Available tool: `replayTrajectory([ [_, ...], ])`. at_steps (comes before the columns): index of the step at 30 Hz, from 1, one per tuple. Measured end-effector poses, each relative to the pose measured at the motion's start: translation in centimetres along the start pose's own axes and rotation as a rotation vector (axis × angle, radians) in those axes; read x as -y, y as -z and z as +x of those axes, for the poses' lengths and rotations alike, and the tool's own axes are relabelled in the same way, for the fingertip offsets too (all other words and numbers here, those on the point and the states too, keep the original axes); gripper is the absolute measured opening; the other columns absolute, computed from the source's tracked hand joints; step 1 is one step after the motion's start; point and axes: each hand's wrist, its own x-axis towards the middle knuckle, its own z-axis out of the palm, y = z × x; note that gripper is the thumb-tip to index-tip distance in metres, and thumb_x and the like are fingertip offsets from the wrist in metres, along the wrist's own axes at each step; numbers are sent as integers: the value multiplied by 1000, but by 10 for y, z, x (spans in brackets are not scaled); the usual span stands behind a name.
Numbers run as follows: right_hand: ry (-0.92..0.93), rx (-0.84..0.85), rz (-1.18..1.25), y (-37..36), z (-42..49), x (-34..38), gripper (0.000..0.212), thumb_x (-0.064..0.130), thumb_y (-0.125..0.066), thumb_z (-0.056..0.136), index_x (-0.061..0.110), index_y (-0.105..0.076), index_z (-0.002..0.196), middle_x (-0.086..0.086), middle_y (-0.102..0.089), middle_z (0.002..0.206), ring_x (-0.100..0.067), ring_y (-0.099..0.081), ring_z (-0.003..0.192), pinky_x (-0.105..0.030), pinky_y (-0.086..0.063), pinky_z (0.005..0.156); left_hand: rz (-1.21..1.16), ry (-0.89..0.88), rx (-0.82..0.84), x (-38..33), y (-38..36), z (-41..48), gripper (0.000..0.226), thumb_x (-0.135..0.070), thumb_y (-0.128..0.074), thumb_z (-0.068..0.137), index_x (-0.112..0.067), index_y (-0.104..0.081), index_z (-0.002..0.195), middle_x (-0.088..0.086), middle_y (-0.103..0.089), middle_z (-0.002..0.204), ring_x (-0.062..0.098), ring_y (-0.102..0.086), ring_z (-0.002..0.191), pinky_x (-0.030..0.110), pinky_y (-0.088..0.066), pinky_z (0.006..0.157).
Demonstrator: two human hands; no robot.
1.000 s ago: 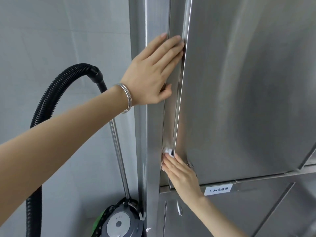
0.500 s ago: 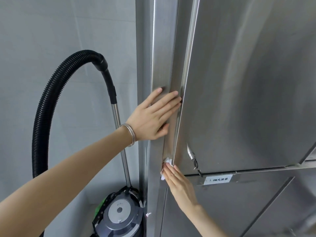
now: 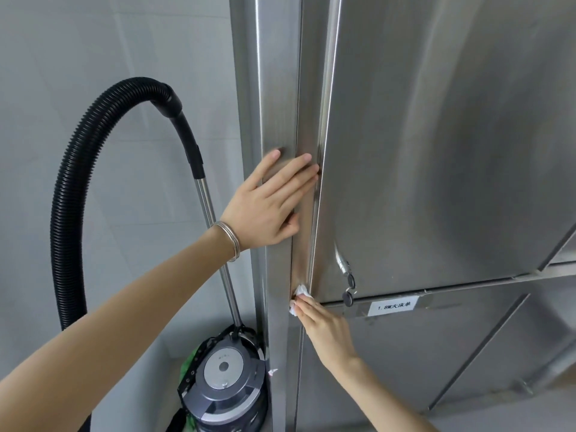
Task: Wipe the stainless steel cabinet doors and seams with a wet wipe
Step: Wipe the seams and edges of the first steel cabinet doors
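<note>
While your left hand (image 3: 268,207) lies flat on the frame (image 3: 274,104), fingers (image 3: 293,179) straight and empty, likely bracing, your right hand's (image 3: 327,328) straight fingers (image 3: 307,307) press the wipe (image 3: 300,291), at their tips, into the door (image 3: 436,151) seam (image 3: 314,213).

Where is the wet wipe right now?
In the head view, lower centre: the wet wipe is pressed by the right hand against the seam beside the keys.
</note>
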Motion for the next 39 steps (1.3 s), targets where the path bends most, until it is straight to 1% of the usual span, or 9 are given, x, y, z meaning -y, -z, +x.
replayTrajectory([
  [3,-28,49,46,10,-14,1,29,2,-83,54,20,-71,73,13,-69,86,1,-64,71,-14,-39,38,-68,10,33,-8,5,-4,56,-27,-49,83,-6,-53,135,6,-52,141,24,-32,141,54,-11,118],
  [5,-21,65,107,25,-36,0,35,2,-87,54,20,-72,80,13,-69,94,2,-64,80,-12,-45,46,-143,-10,30,-10,9,-9,51,-25,-49,83,-8,-58,130,6,-56,135,26,-36,138,56,-12,117],
  [7,0,-66,119,45,-49,-13,28,-1,-79,68,16,-74,90,8,-69,105,-1,-64,98,-18,-56,67,-196,-28,3,-11,15,-7,47,-19,-51,81,-7,-62,124,8,-59,131,27,-39,135,55,-17,117],
  [8,15,-148,93,55,-52,-24,18,1,-70,80,13,-74,92,5,-69,107,-5,-63,103,-26,-56,80,-218,-34,-20,-13,17,-3,44,-16,-52,80,-6,-64,121,9,-60,129,28,-40,134,53,-20,116],
  [10,9,-264,47,81,-49,-48,27,7,-47,97,6,-74,94,-2,-70,109,-12,-64,104,-43,-48,97,-253,-44,-65,-20,23,15,41,-12,-50,80,-5,-66,117,10,-62,126,28,-41,132,49,-23,116],
  [19,-87,-385,-143,205,-67,-206,27,-5,-56,85,5,-72,103,-1,-66,117,-14,-63,108,-28,-45,101,-305,-102,-112,-112,25,156,49,-14,-41,81,-6,-61,124,10,-58,131,28,-38,135,46,-22,116],
  [24,-98,-467,-207,274,-84,-298,35,-14,-72,69,4,-74,99,-3,-68,113,-15,-65,105,-31,-54,88,-253,-115,-74,-171,25,242,53,-17,-37,81,-7,-60,127,10,-55,136,30,-42,135,47,-21,115],
  [30,-47,-518,-210,342,-81,-392,31,-13,-72,72,3,-74,99,-5,-69,111,-19,-66,103,-34,-57,80,-165,-85,-92,-226,35,346,56,-14,-60,73,-7,-60,128,9,-54,139,30,-44,134,54,-28,112],
  [39,55,-633,-216,378,-33,-473,31,-11,-73,72,3,-73,100,-6,-70,110,-21,-67,102,-32,-57,80,-68,-41,-72,-226,41,447,58,-13,-68,74,-7,-57,131,10,-49,142,31,-42,135,55,-29,112],
])
